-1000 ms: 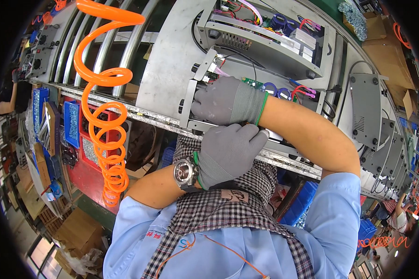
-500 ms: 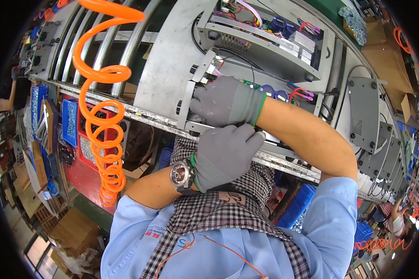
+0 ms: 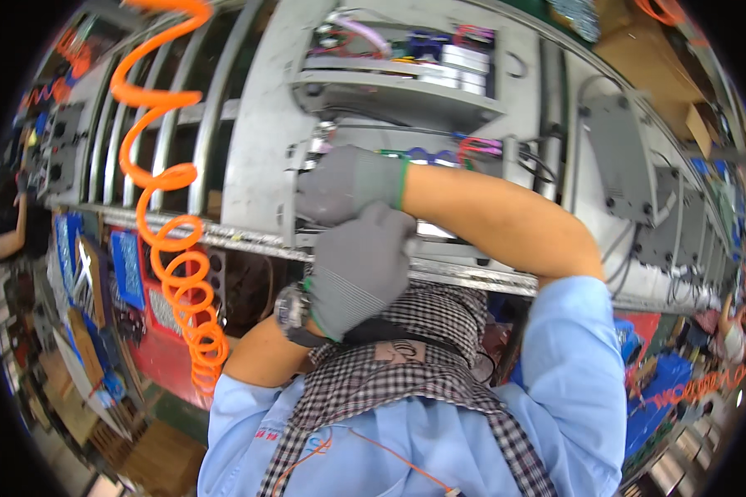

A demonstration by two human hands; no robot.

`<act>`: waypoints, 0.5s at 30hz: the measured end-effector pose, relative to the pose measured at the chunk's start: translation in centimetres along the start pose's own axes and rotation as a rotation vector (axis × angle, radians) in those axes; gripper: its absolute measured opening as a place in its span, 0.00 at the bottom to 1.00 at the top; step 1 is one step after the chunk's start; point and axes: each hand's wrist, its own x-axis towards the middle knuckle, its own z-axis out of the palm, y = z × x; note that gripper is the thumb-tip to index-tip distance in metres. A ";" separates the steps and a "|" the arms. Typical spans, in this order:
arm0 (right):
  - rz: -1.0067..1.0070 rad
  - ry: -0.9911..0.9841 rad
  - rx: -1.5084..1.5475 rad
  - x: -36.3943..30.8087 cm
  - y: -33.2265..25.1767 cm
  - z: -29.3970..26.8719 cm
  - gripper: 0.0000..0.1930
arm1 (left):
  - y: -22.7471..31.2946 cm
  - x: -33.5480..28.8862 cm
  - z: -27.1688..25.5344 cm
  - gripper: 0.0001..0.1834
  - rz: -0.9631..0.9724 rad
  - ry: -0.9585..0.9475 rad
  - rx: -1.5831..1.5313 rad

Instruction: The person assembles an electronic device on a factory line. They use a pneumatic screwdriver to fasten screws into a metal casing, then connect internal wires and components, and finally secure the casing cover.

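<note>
Both my hands wear grey knit gloves with green cuffs. My right hand reaches across the nearer open metal chassis, its bent fingers against the inside of the grey end panel. Just below it, my left hand is closed at the chassis's near edge, its fingers curled up by the right hand. What either hand grips is hidden, and the picture is blurred. Red wires with purple connectors and blue capacitors show beyond my right wrist. A watch is on my left wrist.
A second open chassis with boards and wires lies behind. Closed grey units with cables stand at the right. An orange coiled hose hangs at the left, before metal rollers. Blue bins of small parts stand at left.
The whole view has shifted, so the bench and hands appear further left. My right hand stays at the end panel; my left hand stays beneath it, its fingers now curled more upward.
</note>
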 end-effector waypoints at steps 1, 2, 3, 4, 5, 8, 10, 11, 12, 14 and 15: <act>-0.064 0.064 -0.129 -0.4 0.9 0.0 0.07 | 0.1 0.5 -0.2 0.08 -0.017 -0.034 0.014; -0.003 0.229 -0.089 -1.1 1.9 -2.1 0.07 | 0.2 1.2 -0.7 0.07 -0.039 -0.063 0.037; 0.056 0.396 -0.053 -2.0 3.2 -4.3 0.08 | 0.3 2.0 -0.9 0.06 -0.062 -0.093 0.061; 0.242 0.602 -0.034 -3.7 4.1 -6.3 0.08 | 0.2 2.4 -0.9 0.06 -0.065 -0.110 0.038; 0.382 0.957 -0.122 -5.6 4.4 -7.5 0.09 | -0.1 2.8 -0.7 0.06 -0.069 -0.126 0.015; 1.165 1.381 0.388 -14.7 1.0 -8.3 0.13 | -0.6 2.6 -1.2 0.07 -0.060 -0.117 0.032; 1.445 1.137 -0.068 -20.8 -3.0 -3.6 0.16 | -1.5 2.4 -1.5 0.07 -0.028 -0.005 0.084; 1.766 0.818 -0.108 -23.8 -5.9 -0.7 0.19 | -1.5 2.7 -1.4 0.07 -0.085 -0.083 0.029; 1.902 0.740 -0.067 -25.2 -9.1 3.1 0.19 | -1.4 2.8 -1.4 0.07 -0.052 -0.059 0.036; 2.011 0.260 0.349 -25.8 -12.9 6.8 0.26 | -1.5 2.4 -1.7 0.08 0.032 -0.020 0.064; 1.973 0.315 0.204 -23.4 -13.7 6.5 0.28 | -1.7 2.3 -1.8 0.09 0.000 -0.043 -0.015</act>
